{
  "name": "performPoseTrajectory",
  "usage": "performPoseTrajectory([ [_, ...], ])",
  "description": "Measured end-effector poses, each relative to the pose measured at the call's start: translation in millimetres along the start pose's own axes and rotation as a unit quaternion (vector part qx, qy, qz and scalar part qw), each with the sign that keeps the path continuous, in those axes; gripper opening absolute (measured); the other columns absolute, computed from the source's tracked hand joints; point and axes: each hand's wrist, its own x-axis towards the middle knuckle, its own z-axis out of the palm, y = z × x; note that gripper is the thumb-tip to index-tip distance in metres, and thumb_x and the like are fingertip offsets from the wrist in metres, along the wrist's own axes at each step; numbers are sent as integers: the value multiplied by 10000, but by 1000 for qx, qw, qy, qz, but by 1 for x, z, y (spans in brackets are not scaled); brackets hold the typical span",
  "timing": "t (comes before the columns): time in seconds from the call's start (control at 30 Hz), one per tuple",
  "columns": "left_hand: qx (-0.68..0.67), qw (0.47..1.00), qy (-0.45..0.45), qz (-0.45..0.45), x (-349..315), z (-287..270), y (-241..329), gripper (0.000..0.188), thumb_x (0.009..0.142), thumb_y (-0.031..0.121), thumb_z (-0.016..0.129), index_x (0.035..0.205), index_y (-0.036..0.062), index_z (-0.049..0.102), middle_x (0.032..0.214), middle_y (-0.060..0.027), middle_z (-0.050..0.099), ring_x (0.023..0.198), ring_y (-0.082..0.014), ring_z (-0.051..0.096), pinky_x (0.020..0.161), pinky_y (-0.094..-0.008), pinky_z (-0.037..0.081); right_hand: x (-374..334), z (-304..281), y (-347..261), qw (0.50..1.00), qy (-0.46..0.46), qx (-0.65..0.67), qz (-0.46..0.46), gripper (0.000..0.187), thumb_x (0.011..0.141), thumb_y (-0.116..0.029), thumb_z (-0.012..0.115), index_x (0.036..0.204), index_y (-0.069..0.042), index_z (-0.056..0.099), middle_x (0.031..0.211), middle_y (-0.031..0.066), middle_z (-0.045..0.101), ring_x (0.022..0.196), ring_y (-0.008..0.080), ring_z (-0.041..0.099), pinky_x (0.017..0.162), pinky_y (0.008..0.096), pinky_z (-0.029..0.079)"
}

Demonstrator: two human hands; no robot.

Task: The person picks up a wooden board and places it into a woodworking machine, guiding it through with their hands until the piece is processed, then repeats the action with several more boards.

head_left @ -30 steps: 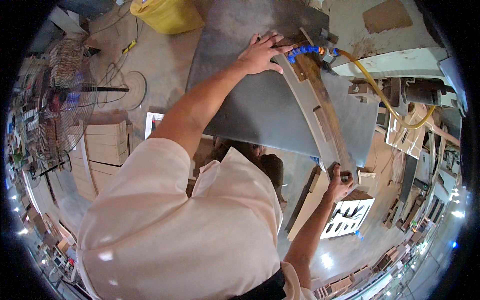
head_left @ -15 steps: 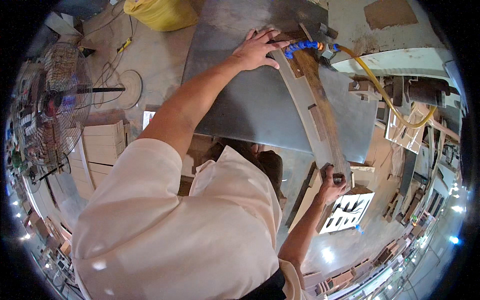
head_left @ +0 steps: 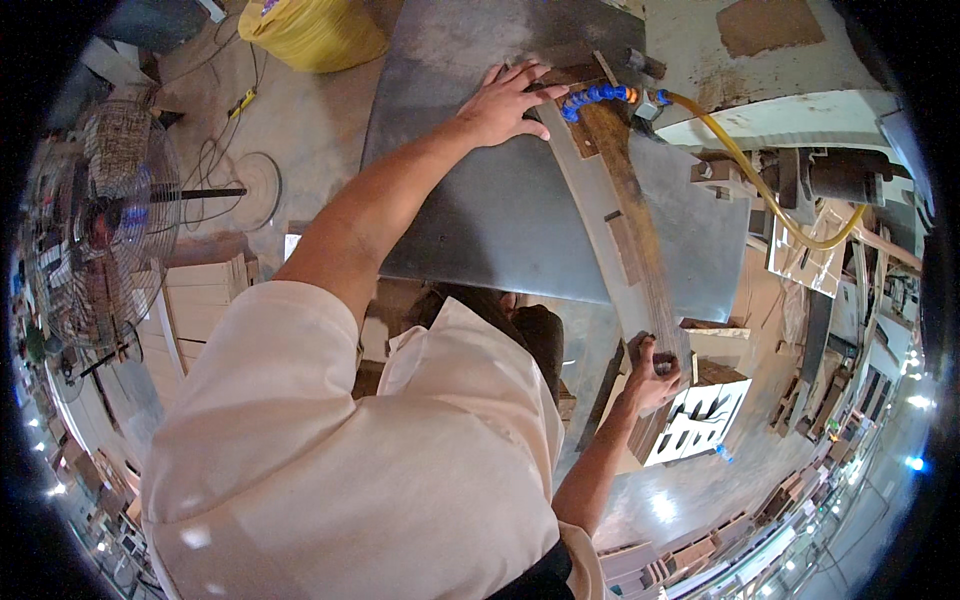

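My left hand (head_left: pixel 503 106) lies with fingers spread at the far end of a long pale wood strip (head_left: pixel 588 190), pressing beside it. The strip runs along the left edge of a darker brown wooden board (head_left: pixel 645 225), which has small blocks along it. At the board's near end, past the table edge, my right hand (head_left: pixel 652 382) is closed, its fingers curled round the end; exactly what they grip is partly hidden. Board and strip rest on a grey metal table (head_left: pixel 470 215). A blue-and-orange jointed nozzle (head_left: pixel 597 95) points at the strip close to my left fingertips.
A yellow hose (head_left: pixel 735 150) curves right from the nozzle. Left stand a caged fan (head_left: pixel 105 215) and stacked boards (head_left: pixel 205 300). A yellow sack (head_left: pixel 320 35) sits at the far left. Beyond my right hand is a white panel with dark shapes (head_left: pixel 700 420).
My right hand and the board's near end have shifted slightly left. My left hand keeps its place at the far end, fingers still spread. The view has tilted a little.
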Motion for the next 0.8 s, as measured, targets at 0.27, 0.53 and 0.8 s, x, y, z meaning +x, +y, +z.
performPoseTrajectory([
  [0.27,-20,1000,-5,-3,0,3,-5,726,778,539,649,1420,349,368,1500,-83,274,1407,-288,221,1127,-559,158,-15,0,-1,999,36,-10,-7,890,560,-712,746,1211,-125,591,1304,147,497,1180,355,475,961,513,363],
  [0.53,-42,999,-8,-5,0,-3,0,666,772,517,662,1338,214,484,1505,-85,273,1408,-297,219,1119,-556,178,-31,-17,-24,998,-7,-7,59,845,577,-664,745,1239,-166,574,1340,115,465,1235,354,431,1015,505,343],
  [0.8,-34,999,-29,-15,-6,-14,5,634,775,492,678,1299,158,553,1499,-123,290,1400,-324,232,1127,-525,192,-30,-16,-19,998,-13,-40,57,821,617,-636,739,1244,-136,562,1356,129,452,1234,328,442,997,519,350],
])
